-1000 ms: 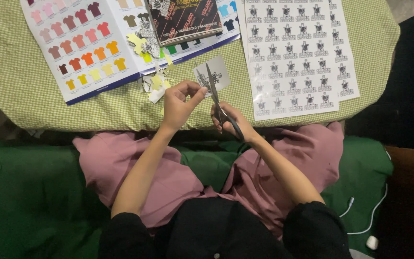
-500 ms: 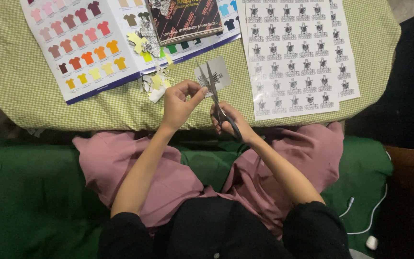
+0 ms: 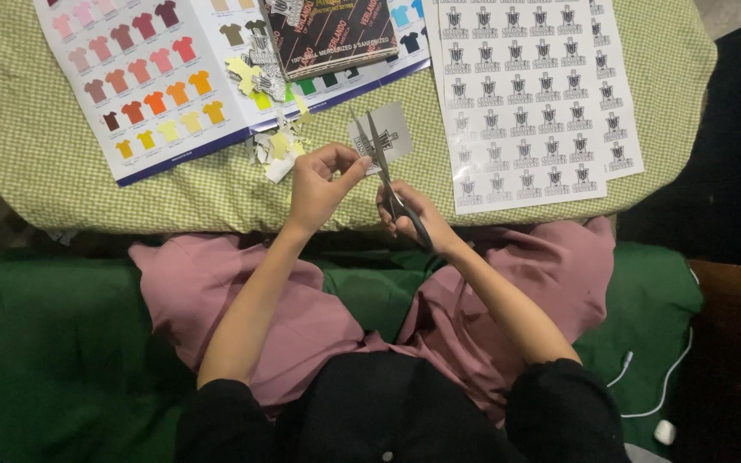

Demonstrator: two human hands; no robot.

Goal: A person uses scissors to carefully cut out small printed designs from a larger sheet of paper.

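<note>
My left hand [image 3: 319, 182] pinches a small grey paper square [image 3: 385, 135] printed with a dark emblem, held above the edge of the green checked cloth [image 3: 36, 146]. My right hand [image 3: 415, 213] grips a pair of scissors [image 3: 381, 163] by the dark handles. The blades point away from me, are parted, and straddle the paper square. Both forearms rest over my pink-clad knees.
White sheets of printed emblem stickers [image 3: 525, 94] lie to the right on the cloth. A colour chart of small shirt shapes [image 3: 147, 77] lies to the left with a dark booklet [image 3: 332, 30] on it. Paper scraps [image 3: 274, 146] sit near my left hand. A white cable [image 3: 653, 386] trails at lower right.
Hands, scissors and paper square stay in nearly the same place; the paper has turned slightly between the blades.
</note>
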